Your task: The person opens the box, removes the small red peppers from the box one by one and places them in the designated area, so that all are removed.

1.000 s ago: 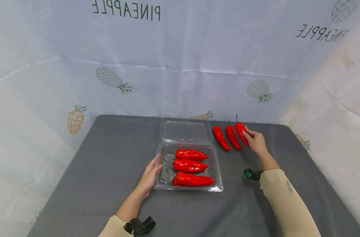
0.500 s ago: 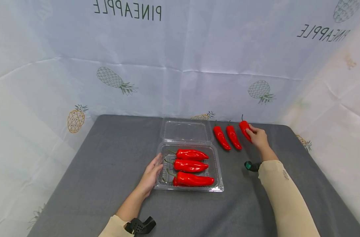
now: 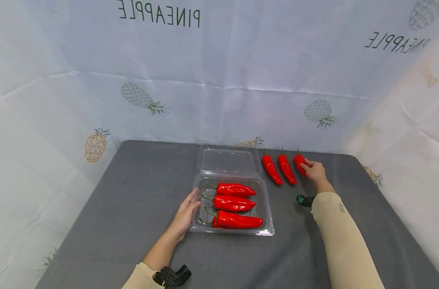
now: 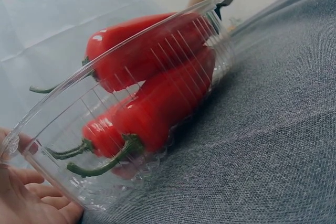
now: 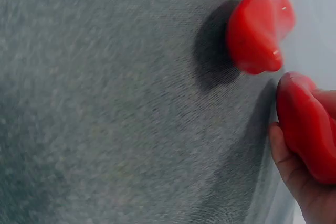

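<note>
An open clear plastic container [image 3: 266, 204] stands mid-table, with several red peppers [image 3: 235, 203] lying crosswise in it, green stems to the left. At its left side, my left hand [image 3: 184, 214] holds the rim and wall; in the left wrist view the fingers [image 4: 44, 198] lie against the outside. My right hand [image 3: 315, 171] grips a red pepper [image 3: 299, 162] at the table's far right, stem pointing away. The right wrist view has this pepper [image 5: 304, 124] between thumb and fingers. To its left lie two more red peppers, one nearer [image 3: 286, 169] and one farther left [image 3: 272, 169].
The container's hinged lid [image 3: 229, 159] lies folded back toward the wall. A dark grey cloth [image 3: 147, 180] covers the table. Behind it hangs a pale sheet [image 3: 219, 112] printed with pineapples, close to the table's back edge.
My right hand has carried its pepper slightly right, away from the other two, then down and nearer, roughly in line with them. The left hand and the container stay in place.
</note>
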Demonstrator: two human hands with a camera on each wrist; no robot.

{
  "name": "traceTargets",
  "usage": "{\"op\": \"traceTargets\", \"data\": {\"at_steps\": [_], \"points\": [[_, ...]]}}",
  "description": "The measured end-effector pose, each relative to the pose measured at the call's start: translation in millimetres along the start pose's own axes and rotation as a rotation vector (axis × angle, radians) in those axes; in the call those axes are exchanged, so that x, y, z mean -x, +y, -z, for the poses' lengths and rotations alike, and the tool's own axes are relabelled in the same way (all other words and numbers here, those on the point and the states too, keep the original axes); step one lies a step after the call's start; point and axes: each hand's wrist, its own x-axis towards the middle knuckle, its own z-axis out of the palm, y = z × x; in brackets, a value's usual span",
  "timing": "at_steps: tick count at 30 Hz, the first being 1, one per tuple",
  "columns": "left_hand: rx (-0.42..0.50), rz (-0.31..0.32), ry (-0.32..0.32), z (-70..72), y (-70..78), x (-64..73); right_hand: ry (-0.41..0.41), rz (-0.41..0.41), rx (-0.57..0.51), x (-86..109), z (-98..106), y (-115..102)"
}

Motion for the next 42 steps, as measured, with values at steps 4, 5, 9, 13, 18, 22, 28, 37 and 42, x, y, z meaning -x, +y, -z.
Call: {"op": "traceTargets", "data": {"at_steps": [4,5,9,13,18,22,28,37,42], "points": [[-0.005,-0.004,-0.004,0.1,-1.3,-0.6,0.001,0.0,0.011,-1.7,-3.0,4.7],[-0.007,-0.005,-0.004,0.3,-1.7,-0.7,0.001,0.001,0.01,-1.0,-3.5,4.1],[-0.015,-0.005,-0.003,0.5,-1.8,-0.5,-0.003,-0.005,0.026,-0.5,-5.2,1.3],[-0.014,-0.004,0.002,0.7,-2.4,-0.9,-0.004,-0.009,0.029,0.8,-6.3,-0.6],[-0.014,-0.011,0.005,0.2,-2.3,-0.7,-0.004,-0.003,0.026,2.4,-5.6,-1.0],[-0.019,-0.005,0.007,-0.6,-2.2,-0.5,-0.001,-0.016,0.002,3.7,-5.5,-1.4],[-0.01,-0.006,0.009,-0.9,-2.2,-1.5,0.02,-0.011,-0.01,4.6,-6.2,-0.3],[-0.009,-0.006,0.007,-0.3,-0.1,0.0,0.015,0.009,0.006,4.5,-7.5,1.6],[-0.012,-0.006,0.006,-0.4,0.4,0.6,0.003,0.024,0.01,5.3,-4.7,3.6]]}}
